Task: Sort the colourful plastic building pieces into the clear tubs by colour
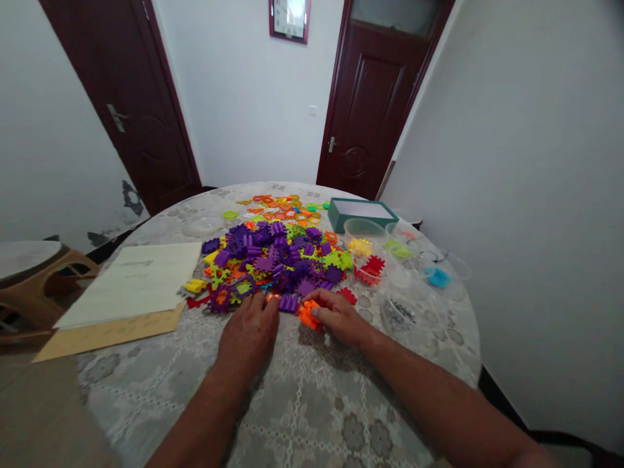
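The right hand (341, 317) grasps an orange piece (309, 314) at the near edge of the pile (287, 260) on the worktop (302, 396); the left hand (249, 327) lies against the pile, its grip, clenched or released, impossible to tell

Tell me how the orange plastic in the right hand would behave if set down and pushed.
The orange plastic is probably light: the right hand holds it by the fingers. Its moulded look suggests stiffness. Its uneven outline likely makes rolling hard.
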Demonstrator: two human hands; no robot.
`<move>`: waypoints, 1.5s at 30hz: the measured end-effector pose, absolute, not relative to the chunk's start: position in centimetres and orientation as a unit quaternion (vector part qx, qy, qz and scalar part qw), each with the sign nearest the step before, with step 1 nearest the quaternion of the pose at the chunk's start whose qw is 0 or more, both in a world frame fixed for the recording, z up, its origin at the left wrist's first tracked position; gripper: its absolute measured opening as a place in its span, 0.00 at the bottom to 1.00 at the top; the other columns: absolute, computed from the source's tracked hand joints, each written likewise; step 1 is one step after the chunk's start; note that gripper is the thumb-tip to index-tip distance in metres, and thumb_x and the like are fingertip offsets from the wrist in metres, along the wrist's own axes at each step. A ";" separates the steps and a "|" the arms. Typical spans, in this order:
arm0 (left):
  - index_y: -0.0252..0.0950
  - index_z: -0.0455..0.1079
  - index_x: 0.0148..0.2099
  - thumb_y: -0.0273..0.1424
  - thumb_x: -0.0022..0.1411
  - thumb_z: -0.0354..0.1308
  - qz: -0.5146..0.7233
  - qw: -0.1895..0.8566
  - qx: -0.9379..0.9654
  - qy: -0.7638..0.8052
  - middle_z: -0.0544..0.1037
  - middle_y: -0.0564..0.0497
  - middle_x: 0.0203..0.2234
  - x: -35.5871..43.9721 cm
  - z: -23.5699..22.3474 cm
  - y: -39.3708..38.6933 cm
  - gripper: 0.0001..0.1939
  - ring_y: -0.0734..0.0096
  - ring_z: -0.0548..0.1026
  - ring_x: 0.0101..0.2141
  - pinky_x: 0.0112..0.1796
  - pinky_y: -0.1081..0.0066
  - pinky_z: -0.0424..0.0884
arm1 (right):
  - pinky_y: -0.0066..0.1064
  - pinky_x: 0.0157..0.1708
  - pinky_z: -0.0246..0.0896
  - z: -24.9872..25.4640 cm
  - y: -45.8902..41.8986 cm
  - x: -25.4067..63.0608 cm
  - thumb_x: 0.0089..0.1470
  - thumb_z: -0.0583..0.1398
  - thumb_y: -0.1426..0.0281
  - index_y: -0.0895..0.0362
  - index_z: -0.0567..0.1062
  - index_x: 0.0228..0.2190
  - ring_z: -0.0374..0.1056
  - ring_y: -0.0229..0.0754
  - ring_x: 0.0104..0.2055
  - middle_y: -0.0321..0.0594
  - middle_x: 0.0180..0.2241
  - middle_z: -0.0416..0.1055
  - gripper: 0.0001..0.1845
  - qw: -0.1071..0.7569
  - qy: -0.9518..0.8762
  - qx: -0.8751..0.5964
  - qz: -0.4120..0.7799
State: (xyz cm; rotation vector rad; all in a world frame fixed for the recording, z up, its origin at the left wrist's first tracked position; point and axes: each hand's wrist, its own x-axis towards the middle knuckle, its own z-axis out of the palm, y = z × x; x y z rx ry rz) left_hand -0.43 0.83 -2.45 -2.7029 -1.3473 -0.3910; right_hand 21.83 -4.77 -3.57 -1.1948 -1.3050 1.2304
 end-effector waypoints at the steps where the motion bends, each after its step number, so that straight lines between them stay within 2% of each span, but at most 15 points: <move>1: 0.38 0.74 0.54 0.29 0.73 0.51 -0.130 0.047 -0.886 -0.443 0.76 0.42 0.44 -0.4 -2.5 0.9 0.13 0.55 0.74 0.45 0.46 0.62 0.70 | 0.25 0.23 0.60 -3.7 -4.7 21.9 0.57 0.64 0.64 0.55 0.76 0.45 0.64 0.33 0.24 0.34 0.32 0.74 0.15 0.474 -0.533 -0.488 0.503; 4: 0.38 0.72 0.58 0.32 0.73 0.54 -0.129 0.043 -0.885 -0.445 0.76 0.42 0.47 -0.5 -2.6 1.2 0.15 0.54 0.74 0.48 0.47 0.62 0.70 | 0.25 0.24 0.60 -3.9 -4.5 21.9 0.56 0.64 0.65 0.55 0.76 0.45 0.64 0.33 0.25 0.34 0.32 0.74 0.14 0.470 -0.536 -0.487 0.505; 11: 0.38 0.74 0.50 0.28 0.73 0.51 -0.114 0.031 -0.889 -0.442 0.79 0.43 0.44 -0.5 -2.8 1.4 0.11 0.54 0.77 0.47 0.44 0.63 0.71 | 0.26 0.24 0.60 -3.4 -4.7 21.6 0.55 0.64 0.64 0.55 0.76 0.44 0.64 0.34 0.24 0.34 0.31 0.74 0.15 0.469 -0.533 -0.488 0.507; 16: 0.35 0.74 0.48 0.29 0.73 0.50 -0.184 -0.029 -0.852 -0.490 0.81 0.42 0.40 -0.7 -2.5 1.0 0.12 0.56 0.79 0.43 0.44 0.62 0.71 | 0.26 0.23 0.60 -3.2 -5.2 21.7 0.57 0.63 0.62 0.56 0.76 0.46 0.64 0.33 0.24 0.33 0.30 0.73 0.16 0.468 -0.536 -0.492 0.501; 18: 0.35 0.74 0.50 0.30 0.72 0.48 -0.245 -0.096 -0.824 -0.501 0.82 0.43 0.39 -1.0 -2.2 0.8 0.14 0.58 0.80 0.42 0.44 0.63 0.72 | 0.26 0.23 0.60 -3.3 -5.2 21.8 0.58 0.63 0.62 0.56 0.76 0.45 0.64 0.34 0.24 0.34 0.30 0.73 0.16 0.474 -0.534 -0.499 0.491; 21: 0.37 0.74 0.52 0.35 0.73 0.46 -0.323 -0.271 -0.756 -0.501 0.83 0.47 0.34 -1.4 -1.4 0.5 0.17 0.63 0.81 0.35 0.39 0.67 0.73 | 0.27 0.24 0.61 -3.3 -5.2 21.9 0.58 0.62 0.63 0.56 0.77 0.44 0.65 0.36 0.26 0.35 0.31 0.74 0.15 0.481 -0.532 -0.504 0.481; 24: 0.37 0.74 0.52 0.42 0.72 0.48 -0.334 -0.451 -0.676 -0.477 0.82 0.51 0.28 -1.3 -0.7 0.1 0.19 0.67 0.79 0.27 0.32 0.69 0.73 | 0.29 0.25 0.62 -3.0 -5.5 21.8 0.59 0.62 0.62 0.54 0.77 0.48 0.65 0.37 0.26 0.38 0.34 0.76 0.17 0.494 -0.524 -0.493 0.487; 27: 0.37 0.74 0.49 0.45 0.69 0.51 -0.316 -0.535 -0.652 -0.435 0.82 0.51 0.28 -0.7 -0.5 -0.4 0.19 0.67 0.79 0.27 0.31 0.70 0.74 | 0.31 0.27 0.64 -2.4 -5.9 21.4 0.59 0.64 0.60 0.53 0.77 0.49 0.67 0.39 0.28 0.41 0.40 0.78 0.18 0.506 -0.534 -0.469 0.489; 32: 0.37 0.74 0.44 0.44 0.69 0.54 -0.302 -0.548 -0.684 -0.377 0.79 0.52 0.30 0.0 -0.6 -0.8 0.16 0.69 0.77 0.30 0.33 0.70 0.73 | 0.29 0.29 0.61 -1.7 -6.5 20.7 0.61 0.63 0.61 0.55 0.76 0.49 0.66 0.38 0.30 0.39 0.38 0.75 0.17 0.448 -0.594 -0.461 0.483; 38: 0.37 0.74 0.40 0.44 0.67 0.58 -0.287 -0.537 -0.704 -0.366 0.79 0.53 0.29 -0.1 -1.0 -0.2 0.15 0.68 0.76 0.30 0.33 0.71 0.70 | 0.25 0.29 0.57 -1.7 -6.5 20.6 0.58 0.64 0.65 0.54 0.72 0.44 0.63 0.35 0.29 0.32 0.30 0.70 0.12 0.421 -0.604 -0.464 0.493; 42: 0.37 0.76 0.44 0.45 0.67 0.58 -0.263 -0.539 -0.718 -0.354 0.81 0.50 0.33 -0.2 -1.0 0.0 0.17 0.64 0.78 0.34 0.35 0.69 0.71 | 0.24 0.28 0.55 -1.8 -6.5 20.4 0.58 0.64 0.68 0.53 0.71 0.45 0.62 0.34 0.28 0.31 0.31 0.70 0.13 0.411 -0.614 -0.481 0.472; 45: 0.37 0.75 0.50 0.44 0.65 0.60 -0.238 -0.570 -0.707 -0.343 0.83 0.47 0.40 -0.3 -0.8 0.1 0.18 0.61 0.80 0.38 0.38 0.66 0.74 | 0.24 0.29 0.56 -1.9 -6.4 20.3 0.56 0.65 0.71 0.52 0.72 0.50 0.63 0.35 0.30 0.32 0.33 0.70 0.19 0.415 -0.633 -0.489 0.434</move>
